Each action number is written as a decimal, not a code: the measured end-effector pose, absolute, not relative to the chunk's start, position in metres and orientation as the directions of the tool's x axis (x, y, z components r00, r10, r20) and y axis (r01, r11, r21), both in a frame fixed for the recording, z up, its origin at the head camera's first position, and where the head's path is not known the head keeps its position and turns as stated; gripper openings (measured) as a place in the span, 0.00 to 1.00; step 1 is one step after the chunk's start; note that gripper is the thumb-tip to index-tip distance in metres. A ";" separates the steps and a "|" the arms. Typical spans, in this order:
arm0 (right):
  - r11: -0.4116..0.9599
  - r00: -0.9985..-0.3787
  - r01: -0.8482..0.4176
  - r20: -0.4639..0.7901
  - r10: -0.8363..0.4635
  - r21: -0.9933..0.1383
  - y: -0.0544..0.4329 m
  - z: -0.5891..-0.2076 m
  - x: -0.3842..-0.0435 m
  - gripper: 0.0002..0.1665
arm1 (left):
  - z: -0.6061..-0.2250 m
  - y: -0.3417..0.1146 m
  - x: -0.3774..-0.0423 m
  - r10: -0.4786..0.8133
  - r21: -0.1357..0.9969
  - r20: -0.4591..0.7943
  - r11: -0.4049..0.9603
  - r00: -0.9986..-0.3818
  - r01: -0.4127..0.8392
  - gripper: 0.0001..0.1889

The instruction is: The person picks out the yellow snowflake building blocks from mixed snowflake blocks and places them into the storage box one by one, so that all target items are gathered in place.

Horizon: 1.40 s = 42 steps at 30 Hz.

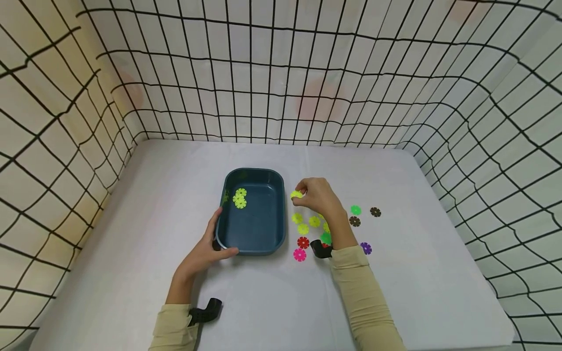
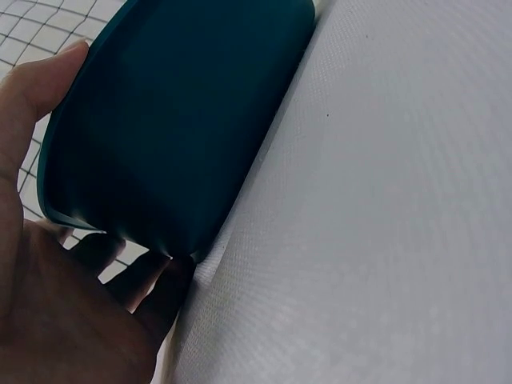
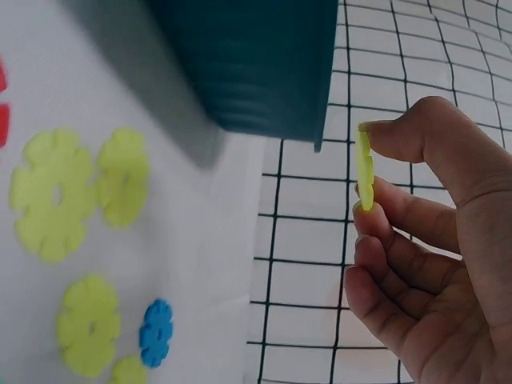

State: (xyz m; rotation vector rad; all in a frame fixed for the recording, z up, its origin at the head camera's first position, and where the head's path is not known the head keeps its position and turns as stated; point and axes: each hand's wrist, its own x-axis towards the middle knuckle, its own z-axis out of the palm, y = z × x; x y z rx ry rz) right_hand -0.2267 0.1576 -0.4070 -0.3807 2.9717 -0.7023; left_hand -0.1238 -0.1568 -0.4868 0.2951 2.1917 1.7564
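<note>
A dark teal plastic basin [image 1: 272, 247] stands on the white table with several yellow snowflake discs [image 1: 240, 199] in its left part. My left hand [image 1: 204, 251] holds the basin at its near left corner. In the left wrist view the thumb [image 2: 60, 72] lies along one outer wall [image 2: 176, 120] and the fingers [image 2: 140, 280] touch another. Just right of the basin, my right hand [image 1: 319, 197] pinches one yellow snowflake disc [image 3: 366, 168] between thumb and fingertips, above the table. Other yellow discs [image 1: 303, 229] lie below that hand, some hidden by the wrist.
Right of the basin lie a red disc [image 1: 303, 242], a pink disc [image 1: 299, 255], green discs [image 1: 355, 210], brown discs [image 1: 375, 212] and a purple disc [image 1: 366, 248]. The right wrist view shows a blue disc [image 3: 156, 333]. Black wire mesh [image 1: 272, 92] surrounds the table's back and sides.
</note>
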 end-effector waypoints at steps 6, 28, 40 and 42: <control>0.849 -0.956 -0.267 0.012 -0.294 -0.456 0.141 -0.397 -0.231 0.19 | -0.488 -0.158 -0.124 0.351 0.973 -0.111 0.230 -0.930 -0.029 0.60; 0.800 -0.905 -0.369 -0.011 -0.424 -0.472 0.071 -0.384 -0.250 0.19 | -0.491 -0.159 -0.125 0.375 0.983 -0.083 0.185 -0.923 -0.013 0.59; 0.801 -0.893 -0.381 -0.039 -0.448 -0.461 0.052 -0.389 -0.256 0.19 | -0.491 -0.160 -0.126 0.381 0.984 -0.069 0.180 -0.922 0.001 0.60; 0.795 -0.887 -0.396 -0.033 -0.461 -0.460 0.049 -0.391 -0.258 0.19 | -0.491 -0.160 -0.126 0.379 0.983 -0.068 0.181 -0.923 0.002 0.60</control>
